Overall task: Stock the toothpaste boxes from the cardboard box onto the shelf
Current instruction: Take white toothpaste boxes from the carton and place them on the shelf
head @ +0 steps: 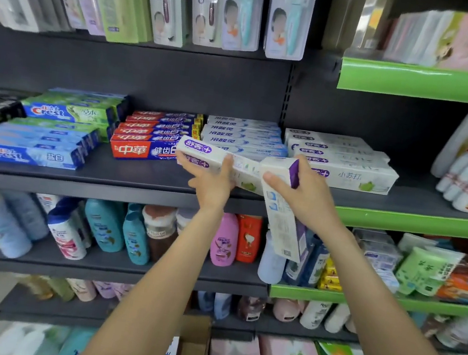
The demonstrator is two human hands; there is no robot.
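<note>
Toothpaste boxes [346,160] already fill much of the shelf [134,190]; the left hand [211,183] grasps a white box [200,154], the right hand [299,192] another box [282,211], both not yet placed.

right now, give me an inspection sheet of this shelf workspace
surface: dark shelf, part bare at its front edge
job's things: white-purple box lying level, second box tilted on end; matching stack on the shelf; cardboard box below
clutter: Crest boxes, red boxes, bottles one shelf down
hands: left hand holds the level box, right hand holds the tilted one
cables: nothing seen
surroundings: toothbrush packs hanging above, green shelf edges
</note>
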